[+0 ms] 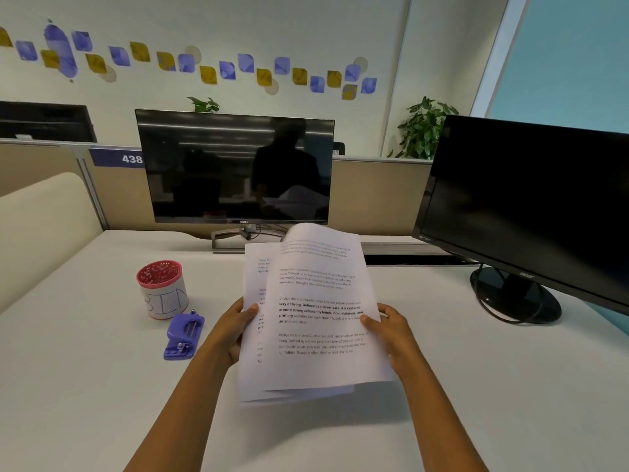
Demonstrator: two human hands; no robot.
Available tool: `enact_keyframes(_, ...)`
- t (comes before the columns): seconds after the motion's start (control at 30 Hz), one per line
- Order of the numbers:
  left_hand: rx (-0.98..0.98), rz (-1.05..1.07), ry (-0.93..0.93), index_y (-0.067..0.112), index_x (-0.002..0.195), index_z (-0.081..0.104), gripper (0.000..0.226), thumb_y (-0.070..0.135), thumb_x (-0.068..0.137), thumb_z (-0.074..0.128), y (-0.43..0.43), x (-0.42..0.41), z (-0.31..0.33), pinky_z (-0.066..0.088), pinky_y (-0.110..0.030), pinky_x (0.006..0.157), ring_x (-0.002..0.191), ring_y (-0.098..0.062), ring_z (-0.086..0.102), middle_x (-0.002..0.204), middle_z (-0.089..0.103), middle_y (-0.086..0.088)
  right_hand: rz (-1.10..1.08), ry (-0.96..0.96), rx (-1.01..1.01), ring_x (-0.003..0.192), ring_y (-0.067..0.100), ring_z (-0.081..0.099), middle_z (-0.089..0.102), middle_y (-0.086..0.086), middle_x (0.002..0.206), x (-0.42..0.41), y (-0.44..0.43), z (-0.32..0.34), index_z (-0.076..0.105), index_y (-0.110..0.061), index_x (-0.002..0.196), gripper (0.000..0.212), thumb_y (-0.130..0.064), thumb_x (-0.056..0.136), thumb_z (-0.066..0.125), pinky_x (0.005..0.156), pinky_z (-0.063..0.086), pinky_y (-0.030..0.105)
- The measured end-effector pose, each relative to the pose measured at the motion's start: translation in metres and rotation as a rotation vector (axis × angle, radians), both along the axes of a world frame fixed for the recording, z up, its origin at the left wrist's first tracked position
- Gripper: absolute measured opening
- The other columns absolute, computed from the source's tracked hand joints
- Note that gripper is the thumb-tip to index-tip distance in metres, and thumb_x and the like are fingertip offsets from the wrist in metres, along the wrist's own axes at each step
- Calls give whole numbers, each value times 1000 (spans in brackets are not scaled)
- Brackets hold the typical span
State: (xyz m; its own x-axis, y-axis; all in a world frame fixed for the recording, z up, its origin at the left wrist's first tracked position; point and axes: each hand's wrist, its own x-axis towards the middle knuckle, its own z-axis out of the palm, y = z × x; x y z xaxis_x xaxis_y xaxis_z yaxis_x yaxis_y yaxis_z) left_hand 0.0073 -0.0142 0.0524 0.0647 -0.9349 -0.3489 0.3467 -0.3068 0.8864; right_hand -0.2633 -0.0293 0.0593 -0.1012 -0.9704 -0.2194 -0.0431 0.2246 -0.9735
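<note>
A stack of printed white paper sheets [316,321] hangs above the desk, fanned slightly so that a back sheet shows at the left. My left hand [235,330] grips the stack's left edge, thumb on top. My right hand [391,327] grips the right edge with the thumb over the front page. The top sheet curls backward at its far end. The sheets' lower edges are uneven and cast a shadow on the desk.
A purple stapler [183,335] lies left of the papers, beside a red mesh cup [162,289] labelled BIN. A Dell monitor [235,168] stands behind, a second black monitor [531,206] at the right. The white desk [85,386] runs to a partition.
</note>
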Motion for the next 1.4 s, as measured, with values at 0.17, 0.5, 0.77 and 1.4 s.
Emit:
enact_keyframes(0.17,-33,-48,26,16,119,54,27,20,93,50,2,-3,-2,55,-49,74,86,-34,64,103,67,-16,57,107,-50,99,27,66,67,7,113,5,2,-5,57,-21,109,29,-19,82,68,92,53,48)
enact_keyframes(0.5,-13,-103,136,19,105,63,19,19,94,48,-3,-4,-4,58,-44,66,70,-27,70,86,74,-10,67,-135,32,99,24,67,70,6,110,6,0,-16,57,-13,115,41,-37,83,66,86,55,39)
enact_keyframes(0.77,79,-62,63,3,116,58,35,27,93,47,-4,-5,-11,57,-44,71,79,-34,66,102,67,-21,-2,-165,85,87,25,68,67,10,108,16,5,-26,50,-9,118,45,-23,81,70,72,56,35)
enact_keyframes(1.4,-159,128,-572,14,128,43,38,11,91,52,14,-39,1,54,-25,61,76,-19,64,115,62,-12,0,256,-181,94,21,61,61,6,111,27,15,-14,49,-20,108,25,-18,87,63,71,51,21)
